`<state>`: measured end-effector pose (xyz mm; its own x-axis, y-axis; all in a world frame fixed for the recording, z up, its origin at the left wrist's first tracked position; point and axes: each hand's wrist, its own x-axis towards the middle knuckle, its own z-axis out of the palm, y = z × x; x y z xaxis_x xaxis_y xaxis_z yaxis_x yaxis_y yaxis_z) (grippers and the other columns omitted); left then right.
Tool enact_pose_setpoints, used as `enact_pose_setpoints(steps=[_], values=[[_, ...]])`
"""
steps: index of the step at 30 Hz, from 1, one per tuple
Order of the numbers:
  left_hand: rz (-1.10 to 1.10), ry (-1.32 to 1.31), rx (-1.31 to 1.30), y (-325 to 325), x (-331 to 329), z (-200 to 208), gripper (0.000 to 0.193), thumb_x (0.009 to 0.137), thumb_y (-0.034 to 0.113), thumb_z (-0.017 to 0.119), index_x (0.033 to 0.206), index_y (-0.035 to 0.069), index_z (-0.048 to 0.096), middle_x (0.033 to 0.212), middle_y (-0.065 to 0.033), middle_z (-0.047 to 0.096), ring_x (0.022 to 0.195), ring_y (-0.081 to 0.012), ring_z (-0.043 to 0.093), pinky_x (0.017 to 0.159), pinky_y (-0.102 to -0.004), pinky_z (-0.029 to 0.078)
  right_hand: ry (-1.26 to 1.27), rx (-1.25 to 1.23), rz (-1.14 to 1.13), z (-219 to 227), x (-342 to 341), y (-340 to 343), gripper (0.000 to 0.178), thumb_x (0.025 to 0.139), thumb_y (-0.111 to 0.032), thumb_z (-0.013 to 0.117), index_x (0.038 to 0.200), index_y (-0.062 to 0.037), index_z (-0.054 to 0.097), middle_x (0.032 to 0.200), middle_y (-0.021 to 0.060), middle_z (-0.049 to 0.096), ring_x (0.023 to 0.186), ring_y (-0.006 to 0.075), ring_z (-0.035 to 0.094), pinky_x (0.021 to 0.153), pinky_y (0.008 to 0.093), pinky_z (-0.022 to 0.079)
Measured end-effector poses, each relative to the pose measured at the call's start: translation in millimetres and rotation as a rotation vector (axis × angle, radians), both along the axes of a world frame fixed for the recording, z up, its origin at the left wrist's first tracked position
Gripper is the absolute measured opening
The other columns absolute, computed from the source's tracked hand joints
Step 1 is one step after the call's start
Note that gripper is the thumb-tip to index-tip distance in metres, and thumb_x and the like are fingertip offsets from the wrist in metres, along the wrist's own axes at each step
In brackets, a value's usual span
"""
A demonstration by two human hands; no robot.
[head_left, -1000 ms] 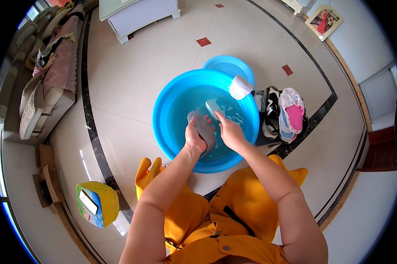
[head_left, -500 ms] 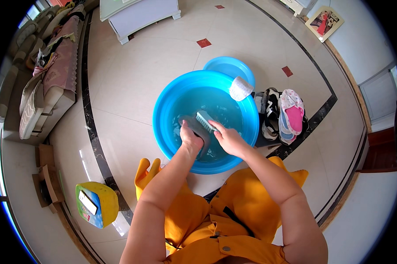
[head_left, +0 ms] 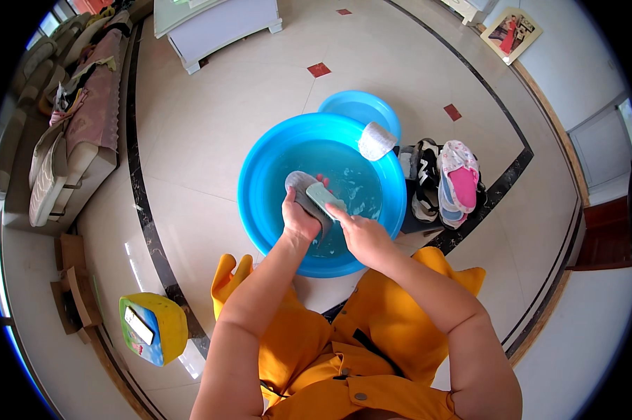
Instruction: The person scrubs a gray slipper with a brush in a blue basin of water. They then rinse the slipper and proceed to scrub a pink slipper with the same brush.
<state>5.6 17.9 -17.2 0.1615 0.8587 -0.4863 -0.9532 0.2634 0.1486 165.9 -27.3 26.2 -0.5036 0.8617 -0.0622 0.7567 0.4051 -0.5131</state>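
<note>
My left hand (head_left: 300, 218) is closed around a wet grey insole (head_left: 300, 181), long and rounded at its far end. It is tilted over the water inside a large blue basin (head_left: 260, 231). My right hand (head_left: 365, 239) grips a pale green-white scrubbing brush (head_left: 323, 198), its index finger laid along the brush's back. The bristles face down against the insole and are hidden. Fingertips of my left hand show past the insole's far edge. Both hands are above cloudy water. A light grey piece (head_left: 377, 141), seemingly another insole, hangs over the basin's right rim.
A smaller blue basin (head_left: 372, 103) stands behind the large one. Black-and-white shoes (head_left: 426, 178) and a pink-lined shoe (head_left: 461, 185) sit at the right. A yellow container (head_left: 167, 329) with a phone (head_left: 139, 325) on top stands at left. A cloth-covered sofa (head_left: 95, 119) lies far left.
The insole has come up out of the water and tilted in my left hand. The brush has moved down onto it, its bristles no longer showing. The view has shifted slightly.
</note>
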Motion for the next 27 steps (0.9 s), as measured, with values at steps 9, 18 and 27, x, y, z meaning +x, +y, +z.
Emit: enact_pose_setpoints(steps=[9,18,27], values=[[-0.163,-0.036,0.057,-14,12,11,0.054,0.102,0.045,0.014,0.144,0.016,0.031,0.141,-0.0127,0.045,0.128,-0.0307,0.042,0.109,-0.0467,0.029,-0.035,0.032,-0.061,-6,-8,15,0.062,0.085,-0.001,0.048,0.143,-0.0179,0.035,0.077,0.0197,0.062,0.063,0.0377,0.063,0.056,0.0455,0.052],[-0.245,-0.032,0.014,-15,10,17,0.058,0.101,0.05,0.02,0.14,0.01,0.038,0.134,-0.0109,0.049,0.125,-0.0288,0.046,0.108,-0.0445,0.032,0.167,0.058,-0.198,-17,-10,32,0.051,0.094,-0.01,0.046,0.143,-0.0194,0.035,0.085,0.0205,0.064,0.074,0.0383,0.064,0.065,0.0462,0.051],[-0.074,-0.119,0.045,-12,7,9,0.054,0.102,0.045,0.017,0.138,0.01,0.039,0.13,-0.006,0.054,0.12,-0.0251,0.051,0.101,-0.0441,0.04,0.526,-0.076,-0.425,-22,-7,40,0.066,0.089,-0.013,0.061,0.145,-0.006,0.028,0.104,0.0176,0.064,0.086,0.0291,0.065,0.075,0.0384,0.051]])
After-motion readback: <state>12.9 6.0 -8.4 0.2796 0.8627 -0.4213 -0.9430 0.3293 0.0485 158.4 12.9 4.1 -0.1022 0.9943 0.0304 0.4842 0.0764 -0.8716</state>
